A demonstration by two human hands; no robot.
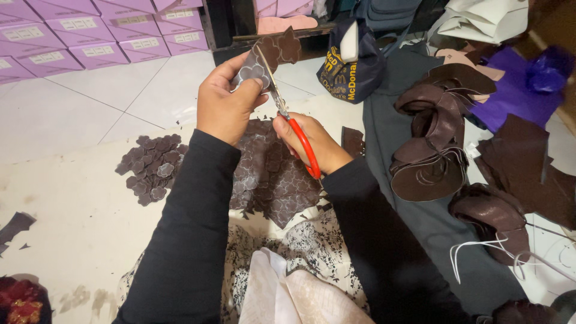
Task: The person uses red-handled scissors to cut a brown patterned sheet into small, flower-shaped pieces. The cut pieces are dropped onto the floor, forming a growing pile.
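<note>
Leather strip (270, 57), dark brown and marked with pale flower outlines, sits pinched in my left hand (225, 105), held up over the floor in front of me, thumb on the near face and the other fingers curled behind it. My right hand (315, 144) has its fingers closed through the red handles of the scissors (288, 117), and the blades run up along the strip's right side; I cannot tell how far apart the blades stand, since the leather hides them. To cut this shape well, I judge that I should steer by turning the strip with the left hand rather than twisting the scissors, keep the blades on the pale traced line, and take short bites near the pivot around each lobe. I would keep my left thumb clear of the blade path, as it lies just beside the steel. Below my wrists lies the marked sheet (273, 180) with more outlines, and to its left a pile of cut flowers (153, 168) on the pale floor covering (72, 204).
</note>
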